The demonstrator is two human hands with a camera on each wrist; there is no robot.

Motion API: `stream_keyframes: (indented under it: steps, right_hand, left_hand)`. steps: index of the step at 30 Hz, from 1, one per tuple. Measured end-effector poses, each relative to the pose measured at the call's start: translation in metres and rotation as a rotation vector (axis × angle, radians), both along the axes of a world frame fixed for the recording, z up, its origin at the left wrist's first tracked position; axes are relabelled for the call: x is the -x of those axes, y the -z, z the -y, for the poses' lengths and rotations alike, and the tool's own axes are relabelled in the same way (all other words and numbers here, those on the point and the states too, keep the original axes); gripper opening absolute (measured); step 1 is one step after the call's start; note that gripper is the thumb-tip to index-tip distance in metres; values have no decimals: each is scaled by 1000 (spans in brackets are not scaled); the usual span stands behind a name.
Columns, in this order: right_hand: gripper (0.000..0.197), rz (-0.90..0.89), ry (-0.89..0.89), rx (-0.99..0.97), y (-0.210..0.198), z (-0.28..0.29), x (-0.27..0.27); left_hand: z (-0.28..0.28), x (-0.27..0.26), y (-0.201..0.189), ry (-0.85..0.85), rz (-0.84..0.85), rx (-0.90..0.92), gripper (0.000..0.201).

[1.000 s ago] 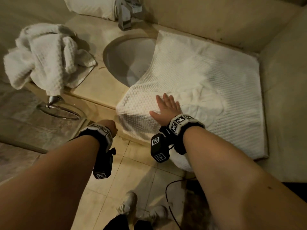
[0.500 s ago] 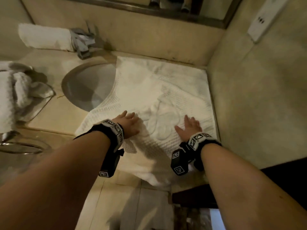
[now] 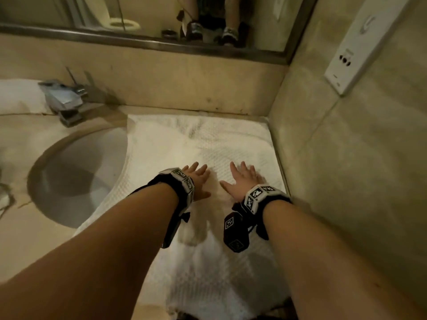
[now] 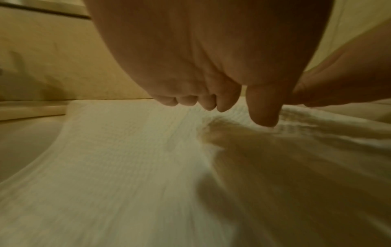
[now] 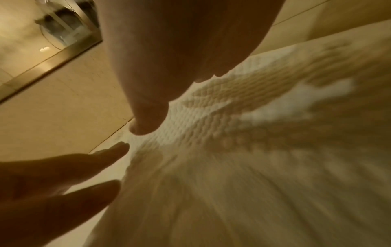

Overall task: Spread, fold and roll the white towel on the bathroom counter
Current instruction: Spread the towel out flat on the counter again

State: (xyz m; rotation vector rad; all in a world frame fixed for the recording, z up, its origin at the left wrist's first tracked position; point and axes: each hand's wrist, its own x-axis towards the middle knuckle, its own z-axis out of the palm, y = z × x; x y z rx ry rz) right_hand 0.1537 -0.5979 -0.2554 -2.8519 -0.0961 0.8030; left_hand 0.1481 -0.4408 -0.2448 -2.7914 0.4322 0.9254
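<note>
1. At the far left edge of the head view, a second white cloth (image 3: 18,95) lies on the beige counter (image 3: 27,239), behind the faucet.
2. The chrome faucet (image 3: 63,100) stands in the upper left, its spout pointing at the oval sink (image 3: 76,179), which fills the left middle of the frame.
3. The white towel (image 3: 184,144) lies spread flat on the counter from centre to right. Its waffle weave is plain to see, with a few soft creases near the middle. Its left edge hangs over the rim of the sink, its right edge runs along the side wall, and its near edge droops over the front of the counter at the bottom of the frame.
4. The left hand (image 3: 196,179) rests palm down on the towel at centre frame, fingers straight and slightly spread, grasping nothing. The left wrist view shows the thumb tip touching the cloth beside a shaded crease.
5. The right hand (image 3: 242,179) lies just beside it to the right, also flat with fingers splayed, holding nothing.
6. A mirror (image 3: 161,17) spans the top of the frame.
7. A white wall panel (image 3: 351,56) sits on the tiled wall at upper right; that wall hems the towel in on the right.
</note>
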Motion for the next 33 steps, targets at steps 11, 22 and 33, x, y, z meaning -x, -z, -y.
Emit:
stream_keyframes:
  steps: [11,22,33]
  right_hand:
    - [67,-75,159,56,27,13,-149]
    - [70,-76,286,46,27,19,-214]
    - [68,-56,339,119,6,15,-229]
  left_hand:
    - [-11,-177,23,31,-65,112,62]
    - [3,-234,35,7,-36,156,63]
    - [14,-248,36,9,-18,136,67]
